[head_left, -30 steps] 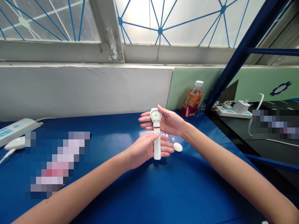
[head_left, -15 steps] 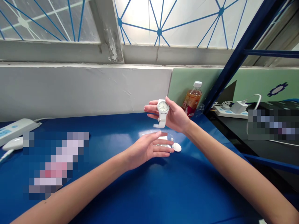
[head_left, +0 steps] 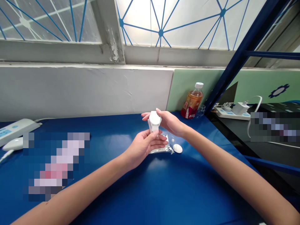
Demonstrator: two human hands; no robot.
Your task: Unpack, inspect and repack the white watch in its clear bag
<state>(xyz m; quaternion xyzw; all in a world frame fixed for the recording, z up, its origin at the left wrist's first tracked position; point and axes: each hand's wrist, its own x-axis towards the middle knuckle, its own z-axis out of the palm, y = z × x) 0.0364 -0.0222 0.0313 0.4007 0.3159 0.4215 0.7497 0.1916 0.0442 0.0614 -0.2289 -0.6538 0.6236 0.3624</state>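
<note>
A white wristwatch (head_left: 154,120) is held above the blue table (head_left: 145,187), its round case turned so the dial barely shows. My right hand (head_left: 170,123) grips the case from the right and behind. My left hand (head_left: 146,143) comes up from below with its fingers curled on the strap under the case. Beneath the hands lies a small clear plastic bag (head_left: 161,149), with a small white oval object (head_left: 177,148) beside it on the table.
A bottle of amber drink (head_left: 193,101) stands at the back right by a green panel. A white power strip (head_left: 231,112) with a charger lies on the dark desk to the right. Another power strip (head_left: 15,130) and a white mouse (head_left: 14,144) sit at far left.
The right hand lifted the watch away, then brought it back down. The left hand, open half a second ago, has closed on the strap again. The watch's dial has turned away.
</note>
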